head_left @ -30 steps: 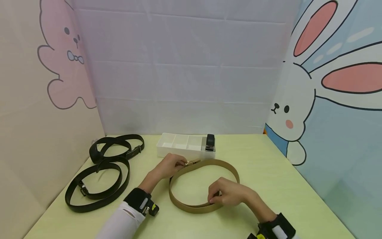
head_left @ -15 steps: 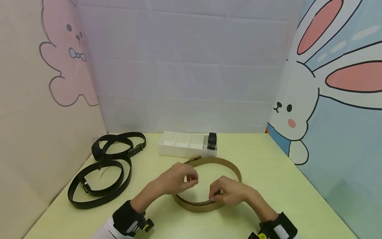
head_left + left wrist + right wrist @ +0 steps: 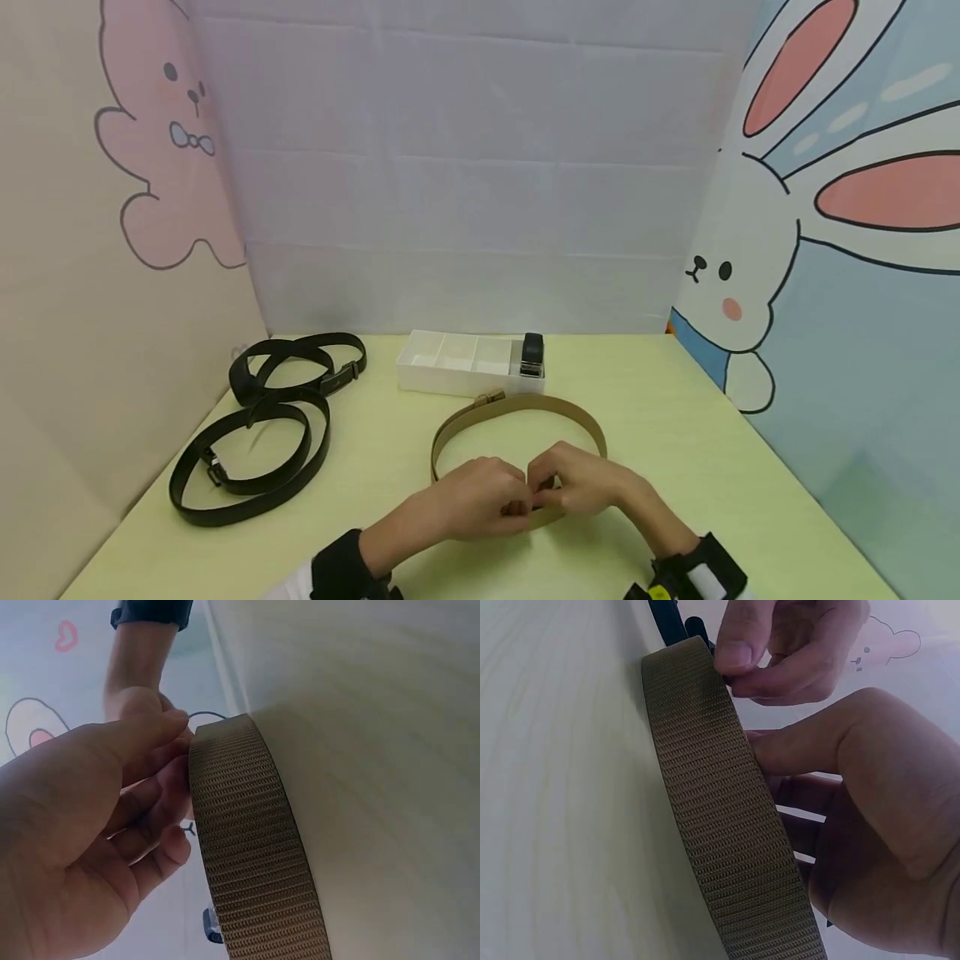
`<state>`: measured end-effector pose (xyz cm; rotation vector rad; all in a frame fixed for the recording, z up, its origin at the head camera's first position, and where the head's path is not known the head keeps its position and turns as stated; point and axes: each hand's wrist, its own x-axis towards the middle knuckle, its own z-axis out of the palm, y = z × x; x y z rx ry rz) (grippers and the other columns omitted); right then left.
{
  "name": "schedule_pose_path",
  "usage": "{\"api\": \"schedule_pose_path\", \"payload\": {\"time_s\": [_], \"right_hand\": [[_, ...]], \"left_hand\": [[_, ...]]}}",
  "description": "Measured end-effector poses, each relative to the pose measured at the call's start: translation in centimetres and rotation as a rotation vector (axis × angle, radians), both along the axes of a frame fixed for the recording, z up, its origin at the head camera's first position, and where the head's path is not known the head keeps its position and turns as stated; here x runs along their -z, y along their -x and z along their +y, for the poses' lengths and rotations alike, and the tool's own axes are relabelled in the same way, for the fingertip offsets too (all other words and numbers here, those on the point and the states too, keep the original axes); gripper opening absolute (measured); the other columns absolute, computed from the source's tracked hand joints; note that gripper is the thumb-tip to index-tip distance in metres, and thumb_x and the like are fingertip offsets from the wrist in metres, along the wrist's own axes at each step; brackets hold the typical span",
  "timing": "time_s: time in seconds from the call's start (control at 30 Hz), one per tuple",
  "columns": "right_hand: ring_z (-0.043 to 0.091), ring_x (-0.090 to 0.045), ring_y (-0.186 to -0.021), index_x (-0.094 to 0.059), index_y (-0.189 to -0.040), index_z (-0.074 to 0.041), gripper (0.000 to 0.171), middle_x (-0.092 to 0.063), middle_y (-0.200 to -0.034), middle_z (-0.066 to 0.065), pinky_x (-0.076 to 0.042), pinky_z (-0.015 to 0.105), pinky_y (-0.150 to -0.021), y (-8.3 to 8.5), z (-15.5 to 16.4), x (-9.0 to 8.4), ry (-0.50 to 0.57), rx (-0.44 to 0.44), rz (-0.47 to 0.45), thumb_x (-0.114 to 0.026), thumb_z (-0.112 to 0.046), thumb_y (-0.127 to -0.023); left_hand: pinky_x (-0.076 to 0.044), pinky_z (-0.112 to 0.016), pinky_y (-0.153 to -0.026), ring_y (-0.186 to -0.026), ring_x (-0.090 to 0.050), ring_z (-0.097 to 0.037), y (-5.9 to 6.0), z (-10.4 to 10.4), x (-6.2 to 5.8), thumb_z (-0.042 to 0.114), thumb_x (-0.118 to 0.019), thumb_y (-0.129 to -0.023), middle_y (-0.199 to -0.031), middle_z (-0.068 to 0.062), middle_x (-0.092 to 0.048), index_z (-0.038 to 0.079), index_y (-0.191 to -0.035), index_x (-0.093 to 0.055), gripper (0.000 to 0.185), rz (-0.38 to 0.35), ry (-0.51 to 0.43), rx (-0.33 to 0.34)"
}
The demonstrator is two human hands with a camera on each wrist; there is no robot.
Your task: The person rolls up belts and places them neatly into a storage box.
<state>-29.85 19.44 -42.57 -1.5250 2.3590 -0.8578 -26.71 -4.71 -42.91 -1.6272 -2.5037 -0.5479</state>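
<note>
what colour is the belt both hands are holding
Tan, a woven khaki webbing belt; the weave shows best in the right wrist view.

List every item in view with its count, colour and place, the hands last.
tan webbing belt: 1, tan, looped on edge at the table's middle, its buckle toward the tray.
black belts: 2, black, coiled on the table's left side, one behind the other.
organiser tray: 1, white, several compartments, behind the tan belt.
rolled black belt: 1, black, in the tray's right end compartment.
table: 1, pale green.
backdrop: white sheet with cartoon rabbit panels either side.
left hand: pinches the tan belt's near edge.
right hand: pinches the same spot beside it.
</note>
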Motion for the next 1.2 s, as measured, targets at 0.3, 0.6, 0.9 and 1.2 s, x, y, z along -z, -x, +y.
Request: {"api": "schedule_pose_path", "payload": {"time_s": [0.3, 0.6, 0.9, 1.2], "right_hand": [[-0.009, -0.055, -0.075, -0.078, -0.088, -0.015, 0.024, -0.072, -0.080, -0.005, -0.054, 0.016, -0.074, -0.3, -0.1, 0.3, 0.013, 0.021, 0.000, -0.070, 0.005, -0.099], [-0.009, -0.068, -0.087, -0.087, -0.099, -0.013, 0.016, -0.083, -0.093, -0.002, -0.061, 0.020, -0.082, 0.1, 0.2, 0.3, -0.001, 0.055, 0.058, -0.075, -0.003, -0.104], [-0.008, -0.067, -0.086, -0.088, -0.100, -0.013, 0.017, -0.083, -0.095, -0.002, -0.060, 0.020, -0.082, 0.5, 0.2, 0.3, 0.011, 0.078, 0.063, -0.074, -0.003, -0.104], [-0.008, -0.067, -0.087, -0.087, -0.101, -0.013, 0.017, -0.083, -0.096, -0.001, -0.060, 0.023, -0.083, 0.6, 0.0, 0.9, 0.034, 0.094, 0.060, -0.073, -0.005, -0.106]], "left_hand": [[-0.028, -0.005, -0.059, -0.059, -0.030, 0.011, -0.5, 0.9, -0.3, 0.018, -0.085, -0.103, -0.064, 0.015, -0.053, 0.017, -0.077, -0.074, 0.028, -0.036, 0.067, -0.064], [-0.036, -0.006, -0.065, -0.066, -0.043, 0.011, 1.1, -2.0, -1.0, 0.015, -0.090, -0.098, -0.073, 0.016, -0.066, 0.020, -0.080, -0.082, 0.020, -0.031, 0.164, -0.100], [-0.052, -0.016, -0.068, -0.071, -0.058, 0.005, 3.5, -7.1, -3.1, 0.003, -0.093, -0.091, -0.080, 0.010, -0.078, 0.016, -0.083, -0.086, 0.016, -0.212, 0.181, -0.185], [-0.051, -0.015, -0.067, -0.069, -0.058, 0.006, 3.2, -6.9, -3.0, 0.006, -0.093, -0.091, -0.078, 0.011, -0.077, 0.015, -0.085, -0.086, 0.013, -0.169, 0.209, -0.216]]}}
